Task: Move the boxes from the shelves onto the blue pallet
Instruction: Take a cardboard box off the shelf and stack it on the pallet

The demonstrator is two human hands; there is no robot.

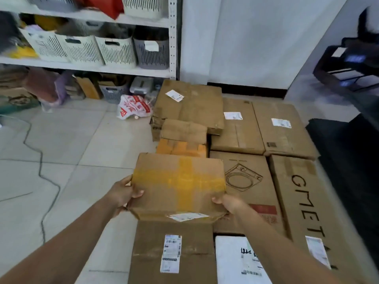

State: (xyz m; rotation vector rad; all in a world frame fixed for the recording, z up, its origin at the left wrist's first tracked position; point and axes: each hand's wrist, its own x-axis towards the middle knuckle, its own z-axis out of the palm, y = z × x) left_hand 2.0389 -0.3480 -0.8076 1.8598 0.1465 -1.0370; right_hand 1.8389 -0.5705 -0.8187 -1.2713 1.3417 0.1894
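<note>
1. The taped box (180,181) is held flat with its yellow tape cross facing up. It sits just left of the washer-print box (246,167) and overlaps that box's left edge.
2. A hand takes each near corner, probably to keep the wide, creased carton level while it is lowered.
3. The left hand (121,194) grips the corner farther from the washer-print box. Its thumb lies on top and the other fingers (123,210) curl beneath, mostly hidden.
4. The right hand (227,202) pinches the corner over the washer-print box in the same way, thumb on top and the rest underneath.
5. The box spans the space between the two hands. Only its near edge is in the fingers, and most of it reaches away from them.
6. The blue pallet is hidden, presumably under the cartons around the washer-print box. To the left of that box, between the orange box (181,148) and the labelled box (174,253), is the likely landing spot.
7. The shelves (88,67) stand well to the left of it and beyond.
</note>
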